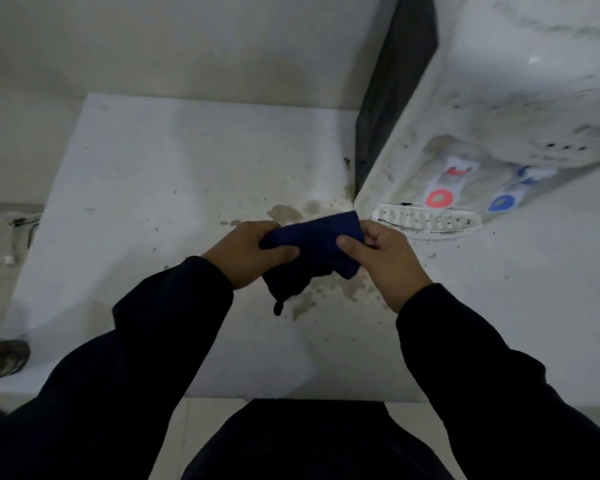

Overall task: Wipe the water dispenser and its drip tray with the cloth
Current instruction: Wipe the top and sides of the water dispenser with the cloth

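Both hands, left (246,252) and right (387,258), grip one cloth (317,244) above the stained tabletop (153,174), near one dispenser (499,81) with two taps, red (439,197) and blue (501,202), and one tray (426,220).

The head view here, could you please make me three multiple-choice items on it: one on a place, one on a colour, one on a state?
1. Where is the drip tray?
A. Below the dispenser taps
B. On the floor
C. In the left hand

2. What colours are the two tap levers?
A. Both white
B. Green and yellow
C. Red and blue

3. How is the cloth held?
A. Lying loose on the counter
B. Gripped by both hands
C. Draped over the dispenser

Answers: 1 A, it sits under the taps of the water dispenser. 2 C, red lever and blue lever. 3 B, left hand and right hand both clutch it.
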